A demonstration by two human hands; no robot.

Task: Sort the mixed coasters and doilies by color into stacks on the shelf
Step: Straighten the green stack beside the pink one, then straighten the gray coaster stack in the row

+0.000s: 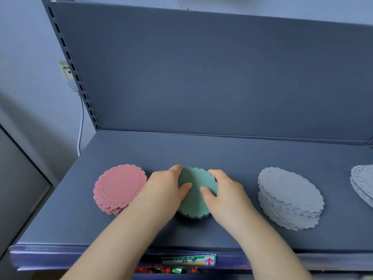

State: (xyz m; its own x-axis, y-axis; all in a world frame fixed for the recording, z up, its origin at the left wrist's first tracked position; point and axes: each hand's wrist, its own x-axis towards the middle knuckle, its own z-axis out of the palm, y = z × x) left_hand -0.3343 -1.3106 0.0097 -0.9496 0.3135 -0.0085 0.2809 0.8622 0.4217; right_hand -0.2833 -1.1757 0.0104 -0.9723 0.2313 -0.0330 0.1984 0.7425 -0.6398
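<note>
A stack of green scalloped coasters (195, 179) sits on the grey shelf (201, 150), in the middle of a row. My left hand (163, 188) grips the stack's left side, thumb on top and fingers curled round its far edge. My right hand (224, 190) grips the right side the same way. A pink coaster stack (119, 186) stands just left of my left hand. To the right stands a taller, slightly leaning grey coaster stack (290, 199). White lacy doilies (363, 182) lie at the right edge, cut off by the frame.
The shelf's back panel (222, 77) rises behind the row. A slotted upright (70, 63) runs along the left, with a wall socket and white cable (80, 126) beside it. A green price label (189, 260) sits on the shelf's front lip.
</note>
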